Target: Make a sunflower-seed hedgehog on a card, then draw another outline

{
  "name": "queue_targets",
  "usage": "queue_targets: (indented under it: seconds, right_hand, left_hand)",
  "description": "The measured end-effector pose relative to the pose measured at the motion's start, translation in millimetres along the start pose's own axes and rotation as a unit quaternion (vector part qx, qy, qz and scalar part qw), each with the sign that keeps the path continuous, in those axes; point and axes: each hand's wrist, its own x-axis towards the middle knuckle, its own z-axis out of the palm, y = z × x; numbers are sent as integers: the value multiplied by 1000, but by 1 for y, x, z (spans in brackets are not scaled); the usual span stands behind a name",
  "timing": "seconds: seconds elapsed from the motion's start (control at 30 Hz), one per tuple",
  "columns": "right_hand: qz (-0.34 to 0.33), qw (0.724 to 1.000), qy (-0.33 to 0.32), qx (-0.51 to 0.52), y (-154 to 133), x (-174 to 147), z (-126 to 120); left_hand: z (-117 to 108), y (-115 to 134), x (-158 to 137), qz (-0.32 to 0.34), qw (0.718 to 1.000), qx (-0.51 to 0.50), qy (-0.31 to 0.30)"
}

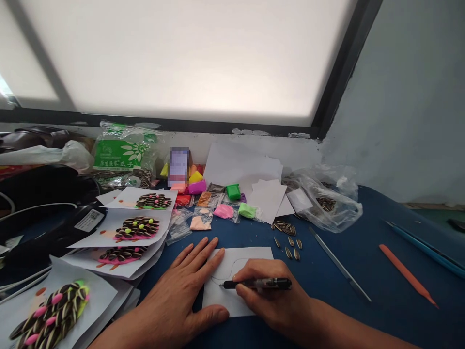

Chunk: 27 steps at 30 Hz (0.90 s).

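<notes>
A white sheet of paper (250,253) lies on the dark blue tabletop, with a thin curved line drawn on it. My right hand (271,295) is closed around a black pen (269,283), its tip touching or just over the paper near the drawn line. Flat across the paper's left edge rests my left hand (192,286), fingers stretched and thumb apart, holding nothing. Several sunflower seeds (290,242) lie loose beyond the paper's upper right corner. Part of the sheet is hidden under both hands.
Stacked papers with seed-and-clay hedgehog-like pictures (138,228) stand at left. Behind are packets of coloured clay (223,211), a seed bag (123,150), blank papers (269,198) and a clear plastic bag (341,203). A metal tool (341,264) and an orange tool (409,274) lie at right.
</notes>
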Motion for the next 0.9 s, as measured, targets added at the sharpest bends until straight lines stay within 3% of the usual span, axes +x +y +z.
queue_targets:
  seconds: [0.6,0.9]
  right_hand:
    - [20,999,32,-24,4,-17,-9]
    - [31,998,44,-38,2,-25,-15]
  left_hand:
    - [12,-10,1,30,997,17,62]
    - [16,-13,2,27,997,35,62]
